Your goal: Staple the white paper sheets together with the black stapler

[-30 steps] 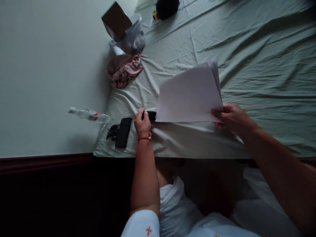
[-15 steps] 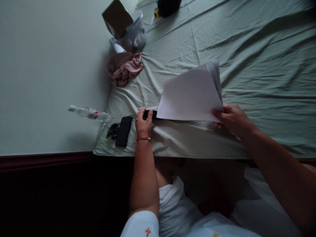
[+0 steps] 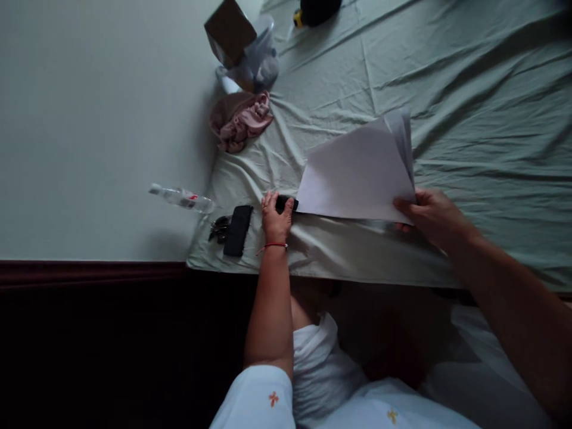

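My left hand (image 3: 277, 221) is wrapped around a small black stapler (image 3: 288, 204), which lies low over the bed sheet near its front edge. The stapler's right end meets the lower left corner of a stack of white papers (image 3: 357, 173); whether the corner sits inside its jaw is too dark to make out. My right hand (image 3: 426, 213) pinches the stack at its lower right corner, thumb on top and fingers beneath. Along the right side the sheets fan slightly apart.
Left of my left hand lie a black phone (image 3: 238, 230) and a dark bundled item (image 3: 219, 229). A plastic bottle (image 3: 181, 198) lies near the wall. Further back are a pink cloth (image 3: 243, 122), a clear tub (image 3: 263, 65), a cardboard box (image 3: 230, 33) and a yellow-black object (image 3: 315, 11).
The whole view has shifted slightly, moving everything to the right in the picture. Both hands keep their holds on the stapler and the papers.
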The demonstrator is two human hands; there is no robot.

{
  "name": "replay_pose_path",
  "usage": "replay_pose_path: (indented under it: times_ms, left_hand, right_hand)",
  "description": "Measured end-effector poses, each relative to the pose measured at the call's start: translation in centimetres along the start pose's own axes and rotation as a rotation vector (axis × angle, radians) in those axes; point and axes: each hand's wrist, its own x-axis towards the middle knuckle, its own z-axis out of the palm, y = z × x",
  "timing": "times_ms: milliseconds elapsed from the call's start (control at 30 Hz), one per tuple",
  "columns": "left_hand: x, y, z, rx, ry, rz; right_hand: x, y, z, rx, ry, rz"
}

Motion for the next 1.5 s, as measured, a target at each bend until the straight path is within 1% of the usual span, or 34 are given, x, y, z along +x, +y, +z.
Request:
replay_pose_path:
  times_ms: [67, 133, 233, 300, 367, 433, 467, 500, 567, 600, 633, 700, 767, 800, 833, 900, 967, 1000, 1033, 1067, 1167, 1233, 1267, 1333, 1400, 1500]
  left_hand:
    - [-0.1, 0.7, 0.2, -0.011, 0.015, -0.012]
    - [-0.4, 1.5, 0.4, 0.017, 0.078, -0.02]
    - [-0.7, 3.0, 0.3, 0.152, 0.264, -0.047]
    - [-1.0, 4.2, 0.1, 0.22, 0.378, -0.04]
    - [-1.7, 5.5, -0.1, 0.221, 0.467, 0.024]
    - [-2.9, 6.8, 0.2, 0.162, 0.493, 0.129]
    - [-3.6, 7.4, 0.5, 0.109, 0.457, 0.177]
    - [-4.4, 7.8, 0.9, 0.036, 0.394, 0.208]
    - [-5.7, 8.5, 2.0, -0.109, 0.249, 0.216]
    - [-6.1, 8.6, 2.6, -0.19, 0.204, 0.186]
    - [-6.4, 8.7, 3.2, -0.284, 0.175, 0.133]
    - [-6.4, 8.7, 4.1, -0.489, 0.163, -0.015]
    - [-6.0, 8.6, 4.5, -0.682, 0.153, -0.177]
    - [-5.8, 8.6, 4.5, -0.759, 0.125, -0.247]
    - [-5.6, 8.6, 4.3, -0.822, 0.075, -0.31]
    - [-5.4, 8.7, 4.0, -0.9, -0.077, -0.405]
    - [-5.4, 8.8, 3.7, -0.922, -0.211, -0.447]
    - [-5.4, 9.0, 3.7, -0.916, -0.234, -0.458]
    - [-5.4, 9.1, 3.7, -0.905, -0.223, -0.47]
    - [-5.4, 9.2, 3.9, -0.889, -0.186, -0.486]
    - [-5.2, 9.5, 4.9, -0.816, -0.038, -0.513]
    - [-5.0, 9.5, 5.7, -0.772, 0.013, -0.472]
    - [-4.9, 9.4, 6.1, -0.758, 0.025, -0.442]
    - [-4.8, 9.4, 6.7, -0.759, 0.028, -0.398]
    - [-4.7, 9.6, 6.9, -0.788, 0.018, -0.394]
    - [-5.0, 10.2, 6.7, -0.863, -0.045, -0.399]
  right_hand:
    - [0.1, 0.5, -0.1, 0.011, 0.0, -0.033]
    - [0.2, 0.8, -0.3, 0.02, 0.005, -0.061]
    - [0.1, 0.8, -0.8, -0.017, 0.067, -0.107]
    - [-0.1, 0.5, -1.5, -0.09, 0.147, -0.149]
    - [0.0, 0.1, -2.5, -0.12, 0.213, -0.172]
    - [0.3, -0.1, -3.7, -0.114, 0.269, -0.174]
    - [0.5, -0.2, -4.3, -0.077, 0.287, -0.179]
    - [0.8, -0.2, -4.8, -0.021, 0.298, -0.185]
    - [1.4, -0.4, -5.7, 0.15, 0.291, -0.177]
    - [1.7, -0.5, -6.1, 0.215, 0.29, -0.154]
    - [1.9, -0.6, -6.5, 0.253, 0.296, -0.126]
    - [2.1, -0.9, -7.2, 0.277, 0.328, -0.077]
    - [2.1, -1.1, -7.8, 0.282, 0.349, -0.062]
    - [2.2, -1.2, -8.1, 0.287, 0.353, -0.062]
    - [2.2, -1.3, -8.3, 0.297, 0.355, -0.065]
    - [2.4, -1.3, -8.4, 0.318, 0.349, -0.069]
    - [2.7, -1.4, -8.0, 0.344, 0.328, -0.071]
    - [2.8, -1.4, -7.7, 0.362, 0.312, -0.075]
    - [2.9, -1.4, -7.3, 0.363, 0.307, -0.087]
    - [2.9, -1.4, -6.9, 0.311, 0.316, -0.099]
    - [2.6, -1.2, -6.2, -0.008, 0.447, -0.163]
    - [2.0, -1.0, -6.4, -0.197, 0.498, -0.199]
    - [1.8, -1.0, -6.6, -0.236, 0.51, -0.201]
    - [1.4, -0.9, -7.0, -0.201, 0.533, -0.191]
    - [1.1, -1.1, -7.3, -0.167, 0.548, -0.19]
    - [0.6, -1.6, -7.3, -0.131, 0.565, -0.241]
